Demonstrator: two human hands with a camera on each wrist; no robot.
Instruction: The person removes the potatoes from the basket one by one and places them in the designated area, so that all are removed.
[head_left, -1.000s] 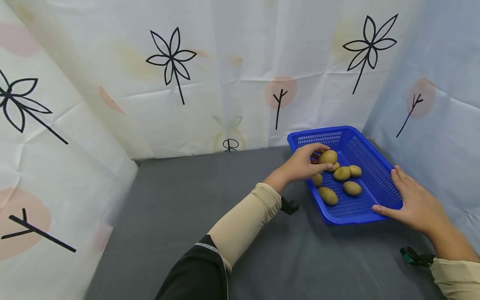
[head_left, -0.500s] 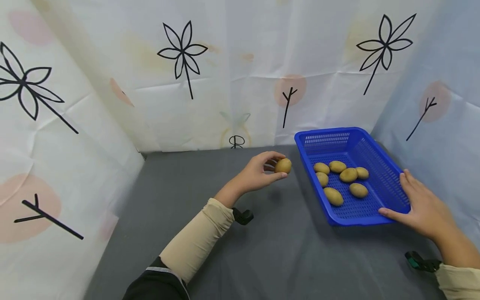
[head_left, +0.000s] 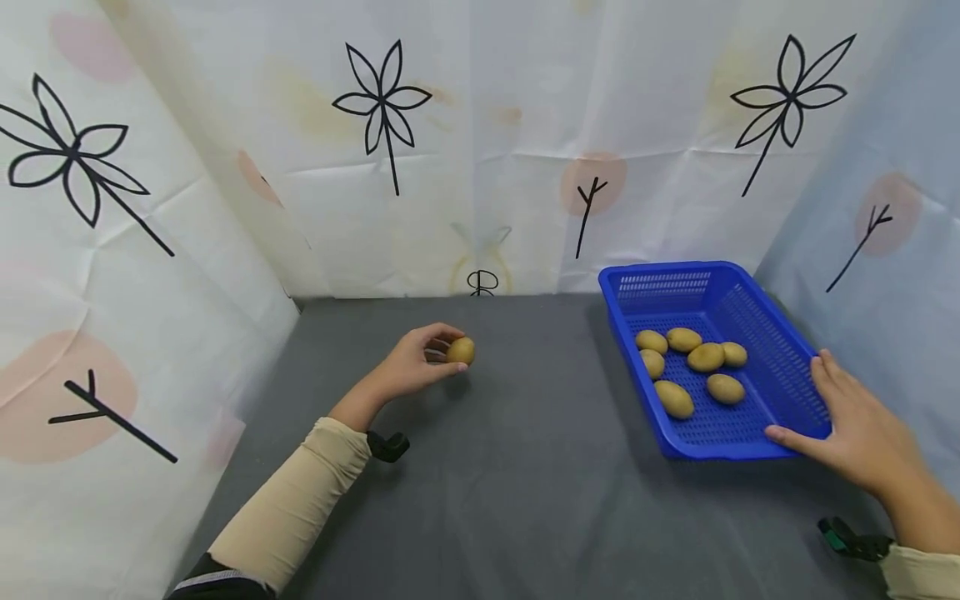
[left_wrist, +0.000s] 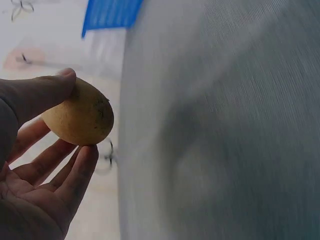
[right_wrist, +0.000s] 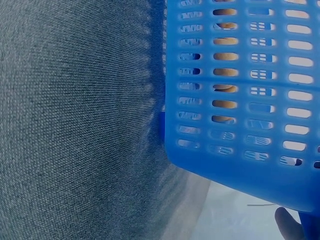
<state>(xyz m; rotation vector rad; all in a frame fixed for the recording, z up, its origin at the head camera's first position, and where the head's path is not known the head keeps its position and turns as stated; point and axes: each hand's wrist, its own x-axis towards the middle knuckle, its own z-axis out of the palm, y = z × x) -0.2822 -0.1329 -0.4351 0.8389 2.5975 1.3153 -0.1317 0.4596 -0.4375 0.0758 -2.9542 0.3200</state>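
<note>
My left hand [head_left: 415, 363] pinches a yellow-brown potato [head_left: 461, 351] between thumb and fingertips, over the grey table left of the basket. In the left wrist view the thumb lies on top of the potato [left_wrist: 82, 115] and the fingertips meet it from below; a dark blemish marks its end. My right hand [head_left: 862, 421] rests at the near right corner of a blue plastic basket [head_left: 727, 450], thumb on the near rim and extended fingers along the right side. Several potatoes [head_left: 705, 357] lie inside the basket, toward its left side. Slotted basket wall [right_wrist: 240, 150] fills much of the right wrist view.
A dark grey cloth [head_left: 517, 483] covers the table. White printed sheets [head_left: 480, 125] hang along the back and left, and a bluish-looking one [head_left: 900, 275] stands close beside the basket on the right.
My left hand has lifted the potato out of the basket and carried it left over the table. The right hand has stayed at the basket's corner while the head view shifted slightly.
</note>
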